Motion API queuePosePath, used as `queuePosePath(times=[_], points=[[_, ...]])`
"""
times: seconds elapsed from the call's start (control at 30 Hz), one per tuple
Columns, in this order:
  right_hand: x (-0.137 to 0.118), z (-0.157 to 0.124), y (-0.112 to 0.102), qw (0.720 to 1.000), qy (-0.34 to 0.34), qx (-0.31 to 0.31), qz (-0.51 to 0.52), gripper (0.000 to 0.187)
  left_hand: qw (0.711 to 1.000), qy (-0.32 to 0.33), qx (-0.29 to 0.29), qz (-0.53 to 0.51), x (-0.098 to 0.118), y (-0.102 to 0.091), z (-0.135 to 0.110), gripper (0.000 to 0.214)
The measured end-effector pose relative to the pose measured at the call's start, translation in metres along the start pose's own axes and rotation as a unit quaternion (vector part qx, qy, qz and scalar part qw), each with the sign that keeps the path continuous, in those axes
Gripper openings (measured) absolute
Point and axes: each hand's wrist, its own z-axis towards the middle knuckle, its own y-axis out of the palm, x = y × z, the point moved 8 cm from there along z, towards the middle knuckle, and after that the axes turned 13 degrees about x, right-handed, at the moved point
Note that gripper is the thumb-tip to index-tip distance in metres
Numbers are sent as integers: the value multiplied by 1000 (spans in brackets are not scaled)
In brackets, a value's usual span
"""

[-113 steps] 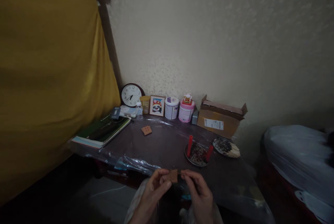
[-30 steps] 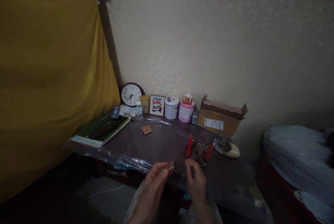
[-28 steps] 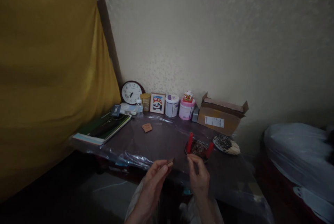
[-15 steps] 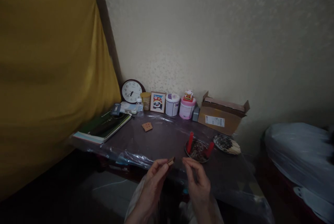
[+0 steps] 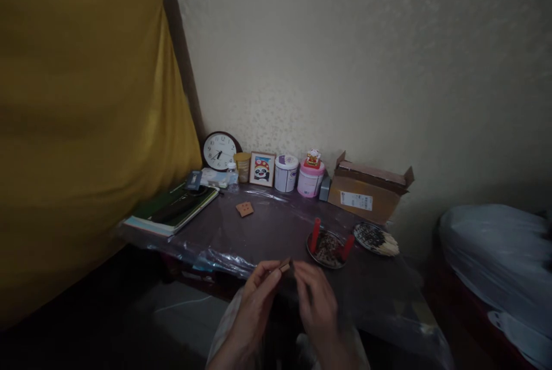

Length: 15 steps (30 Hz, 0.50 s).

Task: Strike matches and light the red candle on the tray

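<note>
My left hand (image 5: 259,295) pinches a small brown cardboard piece (image 5: 285,268) with a dark edge, between thumb and fingers above the table's front edge. Close beside it, my right hand (image 5: 317,295) has thumb and fingers pressed together, its fingertips at the piece's right end. Whatever the right fingers hold is too small or blurred to name. Beyond the hands stands a round dish (image 5: 326,258) of dark bits, with two red candles (image 5: 316,235) in it. A plate of black-tipped sticks (image 5: 376,239) lies to its right. Flat brown pieces with dots (image 5: 245,209) rest on the table.
Along the wall stand a clock (image 5: 219,151), a framed panda picture (image 5: 262,169), a white tin (image 5: 286,173), a pink tin (image 5: 310,179) with a figurine, and a cardboard box (image 5: 366,192). Books (image 5: 172,209) lie left, by a yellow curtain (image 5: 86,128). Plastic covers the table (image 5: 267,232).
My right hand has moved left, bringing its fingertips up to the brown piece in my left hand. The left hand has stayed nearly in place.
</note>
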Motion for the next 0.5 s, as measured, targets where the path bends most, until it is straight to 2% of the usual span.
queuePosePath(times=[0.03, 0.1, 0.2, 0.37, 0.5], points=[[14, -2, 5, 1000, 15, -4, -17, 16, 1000, 7, -7, 1, 1, 1, -1, 20], [47, -3, 2, 993, 98, 48, -53, 18, 1000, 10, -10, 7, 1, 0, -2, 21], [69, -3, -2, 983, 166, 74, -38, 20, 1000, 4, 0, 9, -2, -5, -2, 20], [62, 6, -15, 974, 188, 126, 2, 18, 1000, -7, 1, -7, -3, -6, -3, 22], [57, 12, -22, 971, 180, 159, -6, 18, 999, -12, 32, -1, -3, -15, -2, 24]])
